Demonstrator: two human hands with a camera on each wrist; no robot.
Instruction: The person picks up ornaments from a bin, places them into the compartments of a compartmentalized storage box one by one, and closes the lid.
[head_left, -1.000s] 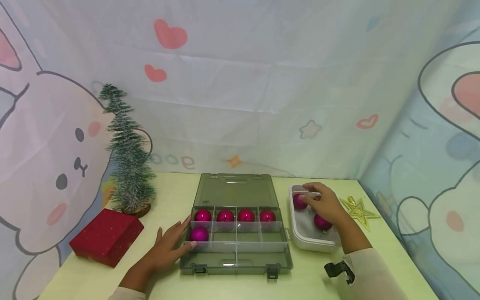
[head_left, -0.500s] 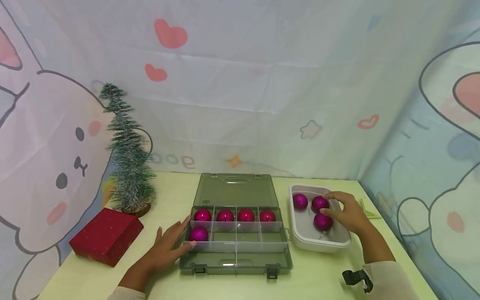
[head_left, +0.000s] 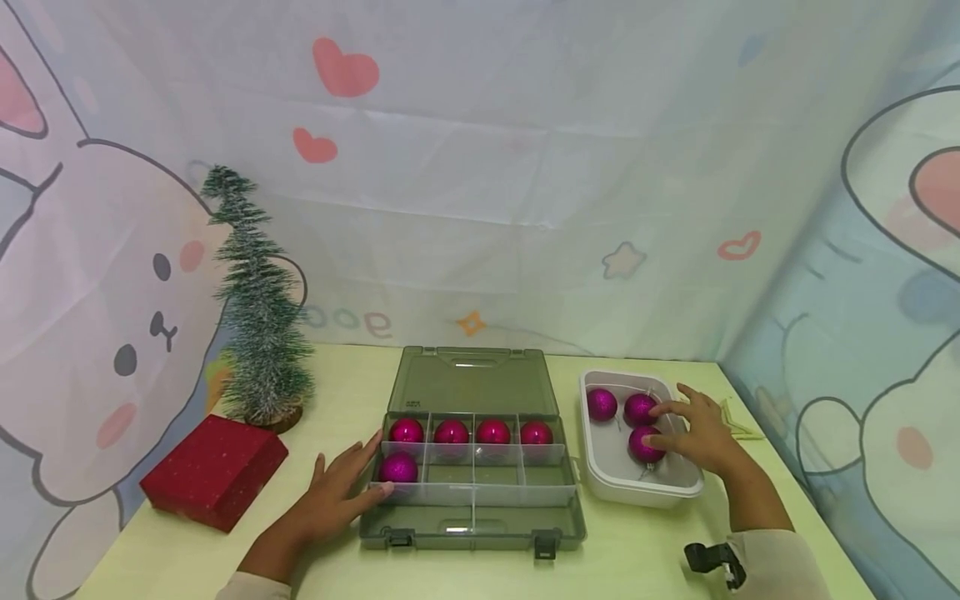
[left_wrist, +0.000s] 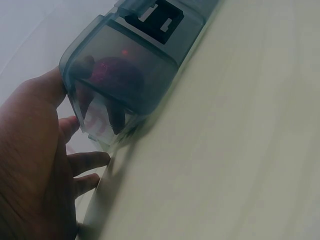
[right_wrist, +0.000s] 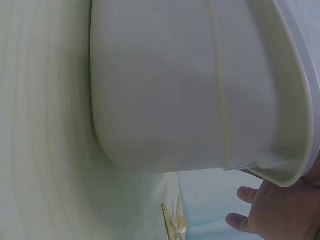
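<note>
My left hand (head_left: 330, 495) rests along the left side of an open green, see-through compartment box (head_left: 472, 537), its thumb at the rim and its fingers spread. Shiny pinkish-red Christmas baubles sit in the back row, such as the leftmost one (head_left: 407, 431). A glittery magenta bauble (head_left: 397, 468) fills the left compartment of the middle row. My right hand (head_left: 701, 429) is over the right side of a white tub (head_left: 637, 496). Its thumb touches the near glittery bauble (head_left: 640, 447), with the forefinger by the bauble (head_left: 639, 409) behind. A third bauble (head_left: 602, 405) lies at the tub's left.
A small frosted Christmas tree (head_left: 261, 333) stands at the back left, behind a red box (head_left: 213, 472). Partly hidden behind my right hand is a gold star ornament (head_left: 741, 427). A printed cloth (head_left: 480, 208) hangs behind the table.
My right hand has moved from the tub's back left to its right side, then down toward the near bauble. A bauble hidden by the hand now shows. My left hand stays put.
</note>
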